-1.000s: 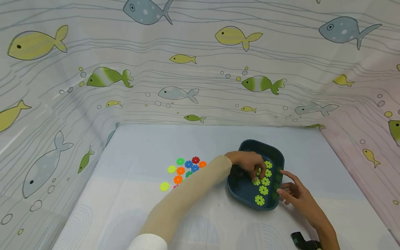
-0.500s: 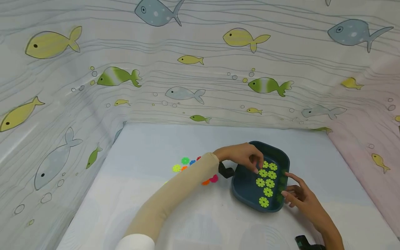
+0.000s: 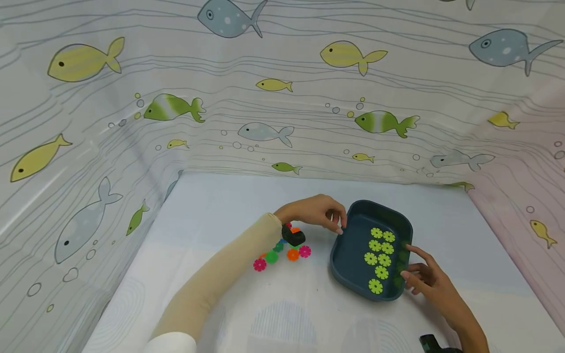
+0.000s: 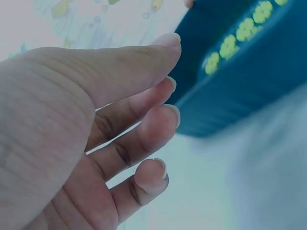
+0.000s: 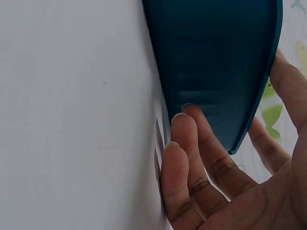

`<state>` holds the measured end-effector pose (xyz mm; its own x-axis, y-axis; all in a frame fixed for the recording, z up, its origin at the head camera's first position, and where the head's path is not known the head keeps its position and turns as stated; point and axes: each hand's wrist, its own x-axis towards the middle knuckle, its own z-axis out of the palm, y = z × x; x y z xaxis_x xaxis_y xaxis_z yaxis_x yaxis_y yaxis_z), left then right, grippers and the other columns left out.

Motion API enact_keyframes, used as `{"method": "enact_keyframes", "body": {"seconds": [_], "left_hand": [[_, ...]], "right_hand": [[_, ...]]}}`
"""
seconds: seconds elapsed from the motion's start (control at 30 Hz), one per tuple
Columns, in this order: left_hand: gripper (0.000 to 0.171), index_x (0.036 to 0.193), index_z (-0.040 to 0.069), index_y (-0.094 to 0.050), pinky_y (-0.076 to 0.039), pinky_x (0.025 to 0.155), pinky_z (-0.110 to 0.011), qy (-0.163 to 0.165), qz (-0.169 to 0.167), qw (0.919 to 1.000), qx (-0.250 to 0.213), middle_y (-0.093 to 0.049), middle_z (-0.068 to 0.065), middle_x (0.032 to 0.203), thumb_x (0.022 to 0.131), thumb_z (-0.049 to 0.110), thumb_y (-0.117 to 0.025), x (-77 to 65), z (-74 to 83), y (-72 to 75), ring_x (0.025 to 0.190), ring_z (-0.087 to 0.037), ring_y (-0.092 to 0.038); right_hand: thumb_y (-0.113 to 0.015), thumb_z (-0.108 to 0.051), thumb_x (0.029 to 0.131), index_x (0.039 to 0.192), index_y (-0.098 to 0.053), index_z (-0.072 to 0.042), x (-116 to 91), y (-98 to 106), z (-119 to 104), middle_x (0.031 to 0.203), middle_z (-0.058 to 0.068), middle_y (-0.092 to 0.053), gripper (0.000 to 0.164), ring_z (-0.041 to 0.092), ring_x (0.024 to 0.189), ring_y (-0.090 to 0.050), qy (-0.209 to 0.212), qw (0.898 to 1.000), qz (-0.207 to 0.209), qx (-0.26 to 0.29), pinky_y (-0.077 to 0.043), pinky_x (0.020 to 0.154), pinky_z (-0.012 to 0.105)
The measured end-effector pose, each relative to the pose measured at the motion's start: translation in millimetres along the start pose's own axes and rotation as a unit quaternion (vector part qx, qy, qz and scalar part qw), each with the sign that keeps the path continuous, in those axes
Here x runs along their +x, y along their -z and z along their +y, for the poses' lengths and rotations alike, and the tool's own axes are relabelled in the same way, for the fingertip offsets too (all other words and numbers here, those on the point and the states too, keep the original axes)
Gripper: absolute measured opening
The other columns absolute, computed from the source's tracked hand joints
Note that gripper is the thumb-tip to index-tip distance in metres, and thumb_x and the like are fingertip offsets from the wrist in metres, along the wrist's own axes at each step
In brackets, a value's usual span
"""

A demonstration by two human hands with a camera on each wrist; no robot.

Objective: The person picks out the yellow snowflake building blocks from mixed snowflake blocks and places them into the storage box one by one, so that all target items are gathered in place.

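A dark blue rectangular tray (image 3: 350, 252) lies on the white table, with several yellow-green notched plastic discs (image 3: 381, 272) flat on its floor. My left hand (image 3: 315, 210) hovers just beyond the tray's left rim. Its fingers are loosely bent, and the left wrist view shows nothing between thumb and fingertips. My right hand (image 3: 434, 284) holds the tray's right side, thumb and forefinger at the rim. The other fingers (image 5: 180, 167) rest against or close to the outer wall. Left of the tray lie loose pink (image 3: 260, 264), orange and green discs, partly hidden by my left wrist and sleeve.
A black wrist device (image 3: 293, 236) sits on my left wrist, low over the loose discs. Another black device (image 3: 434, 344) is at my right wrist. A fish-patterned sheet (image 3: 282, 108) rises behind the table and at both sides.
My left hand has come out of the tray and moved left past its rim. Another yellow-green disc now shows near where its fingers were. My right hand stays at the tray's side.
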<state>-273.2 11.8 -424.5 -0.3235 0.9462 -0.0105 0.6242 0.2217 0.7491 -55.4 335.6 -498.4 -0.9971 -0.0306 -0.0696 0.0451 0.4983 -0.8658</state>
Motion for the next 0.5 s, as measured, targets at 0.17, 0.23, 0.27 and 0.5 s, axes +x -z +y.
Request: {"method": "enact_keyframes", "body": {"seconds": [0.17, 0.23, 0.27, 0.5], "left_hand": [[0.018, 0.108, 0.013, -0.074, -0.054, 0.076, -0.028, 0.024, 0.017, 0.9995, 0.011, -0.067, 0.007, 0.090, 0.094, 0.024, -0.078, -29.4, -10.4, 4.9, 0.085, -0.013, -0.062], [0.020, 0.109, 0.012, -0.074, -0.054, 0.077, -0.028, 0.035, 0.024, 0.9990, 0.012, -0.068, 0.008, 0.091, 0.094, 0.025, -0.078, -41.4, -14.9, 6.6, 0.086, -0.013, -0.062], [0.020, 0.109, 0.013, -0.075, -0.054, 0.076, -0.029, 0.040, 0.027, 0.9987, 0.012, -0.068, 0.008, 0.091, 0.094, 0.025, -0.078, -47.2, -17.1, 7.4, 0.086, -0.013, -0.062], [0.014, 0.109, 0.013, -0.075, -0.055, 0.072, -0.031, 0.068, 0.051, 0.9964, 0.005, -0.068, 0.004, 0.089, 0.097, 0.020, -0.074, -84.9, -29.5, 11.7, 0.082, -0.014, -0.062]], "right_hand": [[-0.066, -0.024, 0.103, 0.161, -0.027, -0.021, 1, 0, 0, 0.111, 0.020, -0.065, 0.070, 0.026, 0.081, -0.068, 0.000, 1.000, -0.003, 0.001, -0.057, 0.065, 0.036], [-0.066, -0.024, 0.103, 0.161, -0.027, -0.021, 1, 0, 0, 0.111, 0.020, -0.065, 0.070, 0.026, 0.081, -0.068, 0.000, 1.000, -0.003, 0.002, -0.057, 0.065, 0.036], [-0.066, -0.024, 0.103, 0.161, -0.027, -0.021, 1, 0, 0, 0.110, 0.020, -0.065, 0.070, 0.026, 0.081, -0.068, 0.000, 1.000, -0.003, 0.001, -0.057, 0.065, 0.036], [-0.066, -0.024, 0.103, 0.161, -0.027, -0.021, 0, 0, 0, 0.111, 0.021, -0.064, 0.070, 0.027, 0.081, -0.068, -0.004, 1.000, -0.003, 0.004, -0.057, 0.065, 0.036]]}}
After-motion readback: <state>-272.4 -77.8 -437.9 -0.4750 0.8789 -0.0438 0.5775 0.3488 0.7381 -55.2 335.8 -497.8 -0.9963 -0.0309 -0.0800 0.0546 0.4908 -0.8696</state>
